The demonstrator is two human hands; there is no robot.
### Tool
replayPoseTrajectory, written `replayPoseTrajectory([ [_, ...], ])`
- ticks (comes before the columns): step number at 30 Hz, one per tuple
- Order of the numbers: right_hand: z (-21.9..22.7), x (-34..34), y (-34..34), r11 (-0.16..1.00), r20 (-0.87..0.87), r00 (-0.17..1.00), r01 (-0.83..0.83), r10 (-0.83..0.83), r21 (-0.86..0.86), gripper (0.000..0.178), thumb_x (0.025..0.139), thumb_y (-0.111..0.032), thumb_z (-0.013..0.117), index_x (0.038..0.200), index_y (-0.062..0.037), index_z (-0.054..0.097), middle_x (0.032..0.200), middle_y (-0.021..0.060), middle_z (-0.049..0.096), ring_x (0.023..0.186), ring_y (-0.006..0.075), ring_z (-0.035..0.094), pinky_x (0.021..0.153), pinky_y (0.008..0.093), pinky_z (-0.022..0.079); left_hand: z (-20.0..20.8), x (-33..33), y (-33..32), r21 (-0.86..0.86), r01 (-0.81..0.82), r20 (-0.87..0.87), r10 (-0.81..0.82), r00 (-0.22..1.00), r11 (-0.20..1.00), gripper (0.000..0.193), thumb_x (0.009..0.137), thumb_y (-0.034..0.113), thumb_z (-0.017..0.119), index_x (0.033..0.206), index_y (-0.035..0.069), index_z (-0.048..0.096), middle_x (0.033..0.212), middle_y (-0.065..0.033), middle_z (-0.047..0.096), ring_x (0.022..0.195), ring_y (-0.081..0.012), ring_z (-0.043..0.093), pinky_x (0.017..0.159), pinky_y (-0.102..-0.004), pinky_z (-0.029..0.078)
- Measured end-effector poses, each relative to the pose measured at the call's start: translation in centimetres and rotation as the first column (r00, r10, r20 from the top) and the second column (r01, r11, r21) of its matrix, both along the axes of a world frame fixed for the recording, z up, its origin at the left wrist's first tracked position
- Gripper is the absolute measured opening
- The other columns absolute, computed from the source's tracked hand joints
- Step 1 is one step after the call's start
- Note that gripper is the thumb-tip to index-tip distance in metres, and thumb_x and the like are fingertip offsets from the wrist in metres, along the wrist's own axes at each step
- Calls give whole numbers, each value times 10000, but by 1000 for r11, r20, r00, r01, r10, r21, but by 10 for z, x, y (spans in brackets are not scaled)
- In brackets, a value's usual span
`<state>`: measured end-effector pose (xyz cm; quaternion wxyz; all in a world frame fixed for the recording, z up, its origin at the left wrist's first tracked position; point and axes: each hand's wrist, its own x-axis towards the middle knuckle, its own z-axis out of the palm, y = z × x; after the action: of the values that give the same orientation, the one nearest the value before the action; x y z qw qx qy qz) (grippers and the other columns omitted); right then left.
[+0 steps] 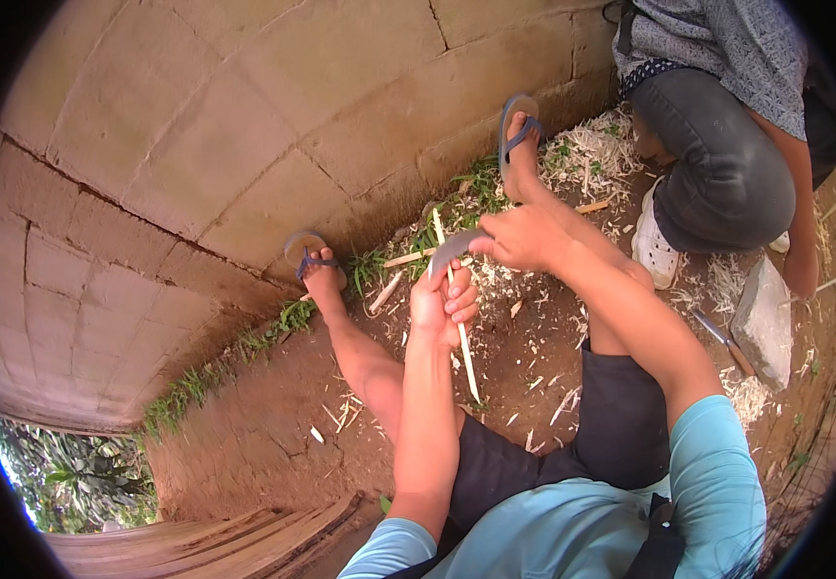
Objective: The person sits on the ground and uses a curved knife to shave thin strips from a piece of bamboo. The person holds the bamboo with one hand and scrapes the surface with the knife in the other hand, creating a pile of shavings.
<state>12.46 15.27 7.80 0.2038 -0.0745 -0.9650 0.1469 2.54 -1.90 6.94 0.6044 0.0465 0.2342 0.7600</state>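
My left hand (444,306) is closed around a thin, pale strip of wood (466,359), which sticks out above and below the fingers. My right hand (522,238) grips a knife, its handle mostly hidden in the fist. The curved grey knife blade (451,253) lies across the strip just above my left fingers and seems to touch it. Both hands are held in front of me, over the ground between my spread legs.
Wood shavings (592,159) and slivers litter the dirt. A block wall (273,125) rises ahead. At the right sits a person in dark trousers (727,145), near a stone block (764,323) and another knife (724,343). Planks (215,540) lie lower left.
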Motion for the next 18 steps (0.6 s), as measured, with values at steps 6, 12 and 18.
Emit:
replayPoseTrajectory([
  [6,-4,-9,5,996,-55,995,89,-87,30,579,906,-578,393,775,-53,598,631,169,615,619,378,623,559,477,493,-9,4,8,18,50,48,-51,998,999,241,996,277,381,882,97,494,563,25,371,394,-42,293,321,-172,253],
  [12,-6,-12,12,988,-50,987,153,-155,-30,602,892,-616,373,817,-73,622,656,169,629,647,382,634,592,482,504,-11,6,17,-23,56,-24,-57,998,998,220,984,284,409,864,113,479,562,27,382,400,-43,308,324,-173,249],
  [18,-16,-7,10,992,27,992,122,-122,-17,625,894,-631,343,807,-79,623,663,163,634,665,375,642,595,487,511,-11,13,16,-24,108,92,-105,990,994,240,999,277,382,858,115,490,549,23,377,383,-47,294,307,-180,245],
])
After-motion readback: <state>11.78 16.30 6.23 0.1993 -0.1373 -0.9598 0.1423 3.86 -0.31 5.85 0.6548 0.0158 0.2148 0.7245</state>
